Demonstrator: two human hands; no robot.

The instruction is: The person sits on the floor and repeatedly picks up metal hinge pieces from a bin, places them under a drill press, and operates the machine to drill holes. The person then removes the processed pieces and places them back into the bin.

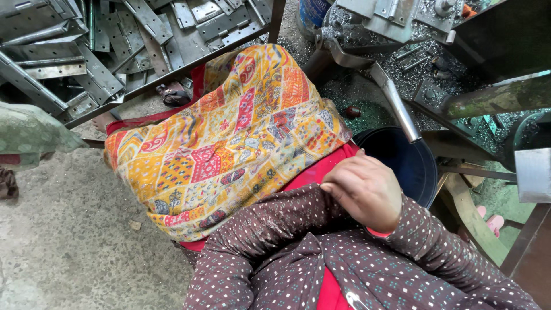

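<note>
My right hand [363, 194] lies in my lap, back of the hand up. Its fingers are curled together and pinch the end of my left sleeve [275, 221], brown cloth with small dots. My left hand is hidden; the sleeve ends under the right hand. A yellow, orange and pink patterned cloth [229, 138] covers my knees just left of the hand, over red fabric [321, 169]. A dark blue bucket [410, 163] stands just beyond the hand, to the right.
A metal chute [396, 103] slopes down from a machine [390, 23] into the bucket, with metal shavings around it. Several steel hinges lie piled in a frame [86, 51] at the upper left. Another person's green garment [28, 135] is at the left edge. Concrete floor [74, 241] lies below.
</note>
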